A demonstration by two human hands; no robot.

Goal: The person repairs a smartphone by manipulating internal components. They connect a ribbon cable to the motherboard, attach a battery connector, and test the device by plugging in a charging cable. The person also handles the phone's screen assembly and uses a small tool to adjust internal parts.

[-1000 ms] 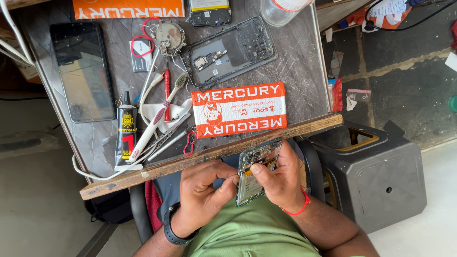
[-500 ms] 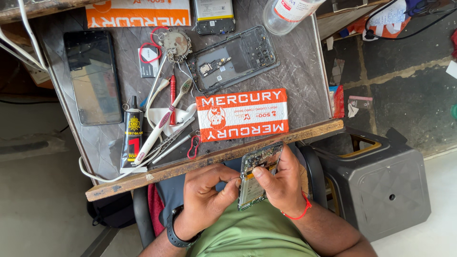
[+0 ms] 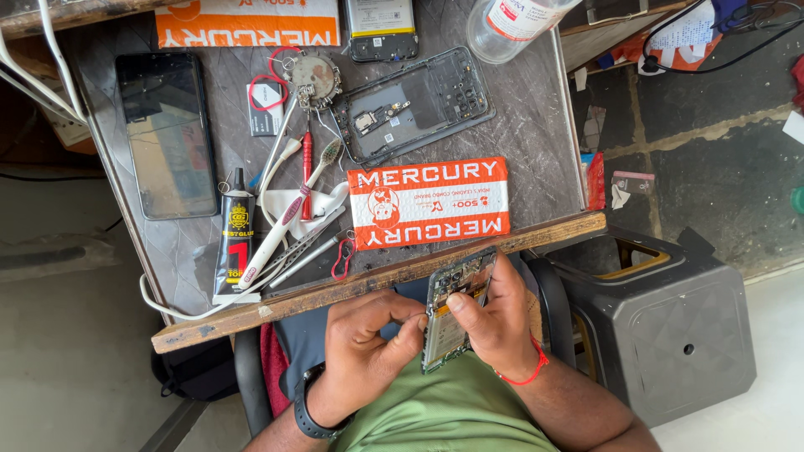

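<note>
We're at a small grey workbench (image 3: 536, 125), so everything's placed relative to the opened phone (image 3: 450, 311) we hold over our lap, just below the bench's wooden front edge.

Far left and up from it: a black phone screen (image 3: 166, 134) lying flat. Closer in, still up-left: a black glue tube (image 3: 235, 243), a white toothbrush (image 3: 289, 213), a red screwdriver (image 3: 306, 172) and tweezers (image 3: 306, 247) all in one pile. Straight above the phone: an orange-white packet (image 3: 429, 202), then a bare phone frame (image 3: 414, 105) further up, w/ a battery (image 3: 381, 25) and clear bottle (image 3: 511, 25) at the far edge. Off to the right, a dark plastic stool (image 3: 670, 326).

Left hand (image 3: 364, 351) is curled, thumb and forefinger pressed together at the phone's left edge – pinching something tiny or just nipping the edge, can't tell. Right hand (image 3: 498, 322) wraps the phone from the right, fingers together along the back, thumb on the exposed inside.

Looks like we're mid-teardown or refit, fiddling w/ an internal part – next move prob needs a steady grip and a fine tool from that pile.
</note>
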